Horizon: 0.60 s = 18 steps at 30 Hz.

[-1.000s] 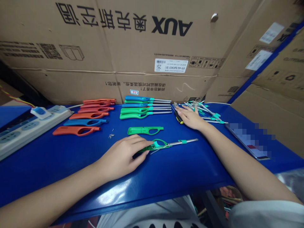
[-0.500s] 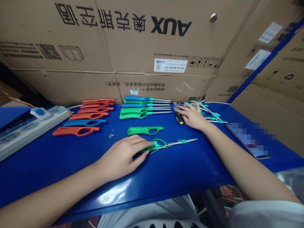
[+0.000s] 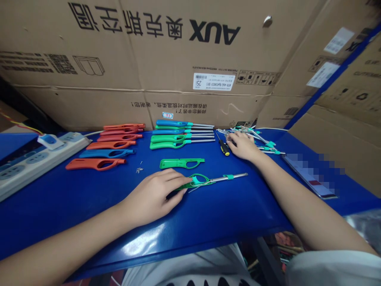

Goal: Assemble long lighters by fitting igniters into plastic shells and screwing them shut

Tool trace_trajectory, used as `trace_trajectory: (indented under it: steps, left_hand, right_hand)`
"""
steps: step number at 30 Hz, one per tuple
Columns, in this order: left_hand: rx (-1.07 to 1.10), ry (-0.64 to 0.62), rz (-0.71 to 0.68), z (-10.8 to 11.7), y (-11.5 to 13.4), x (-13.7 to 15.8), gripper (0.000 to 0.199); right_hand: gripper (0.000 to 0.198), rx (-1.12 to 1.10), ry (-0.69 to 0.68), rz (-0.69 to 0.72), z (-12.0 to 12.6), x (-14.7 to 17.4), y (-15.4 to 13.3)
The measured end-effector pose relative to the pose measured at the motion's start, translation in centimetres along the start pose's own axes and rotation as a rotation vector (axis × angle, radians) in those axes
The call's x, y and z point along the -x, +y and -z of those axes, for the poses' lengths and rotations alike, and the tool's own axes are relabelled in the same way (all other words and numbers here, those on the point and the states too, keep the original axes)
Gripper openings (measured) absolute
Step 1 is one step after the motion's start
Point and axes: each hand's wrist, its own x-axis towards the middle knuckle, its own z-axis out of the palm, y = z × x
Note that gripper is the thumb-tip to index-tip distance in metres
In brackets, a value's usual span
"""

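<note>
Since the earlier frame, right hand [image 3: 241, 146] has pulled slightly right, its fingers now clear of the screwdriver [image 3: 225, 148]; left hand hasn't shifted, and neither has anything else I can make out.

Landmark: loose shell [image 3: 182, 163], green, lying by itself on the bench [image 3: 208, 214].

Half-built lighter [image 3: 216, 180] is just in front of the loose shell and to its right: green half-frame, teal trigger, metal tube pointing right, thin wire out at the near side. Left hand [image 3: 156, 196], in front of the loose shell, has thumb and fingers closed around the grip end, covering it. Right hand, behind the loose shell and well right of it, is half curled, palm down, fingertips in the rod pile [image 3: 269, 146]; can't tell if it has hold of a part.

Progress, my read: partway. 5 lighters [image 3: 168, 145] behind the loose shell look done, bodies closed, tubes on. 1 is in hand, top half off; the loose shell looks like its match. Left of the loose shell, 6 handles [image 3: 98, 145] have no tubes, so probably untouched. Small screws [image 3: 139, 171] left of the loose shell look unused; screwdriver, behind it to the right, is held by nobody. More rods remain in the pile.
</note>
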Motion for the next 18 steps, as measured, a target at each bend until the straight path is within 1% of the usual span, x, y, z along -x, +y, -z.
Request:
trace_trajectory:
  steps: [6,9,10,14,18]
  left_hand:
    - [-0.004,0.010,0.000,0.0,0.0,0.0,0.031]
    - [-0.009,0.019,-0.008,0.0,0.0,-0.1,0.031]
    - [-0.010,0.020,-0.010,0.0,0.0,-0.1,0.031]
    - [-0.010,0.022,-0.010,0.0,0.0,0.0,0.030]
    - [-0.004,0.039,0.001,-0.1,-0.1,0.0,0.029]
  right_hand:
    - [0.017,-0.058,0.031,-0.056,-0.4,-0.5,0.4]
    - [0.024,-0.090,0.044,-0.082,-0.7,-0.8,0.8]
    - [0.023,-0.094,0.045,-0.087,-0.8,-0.9,0.8]
    - [0.013,-0.091,0.053,-0.092,-1.1,-0.7,0.9]
    - [0.014,-0.094,0.136,-0.082,-0.5,-0.6,0.2]
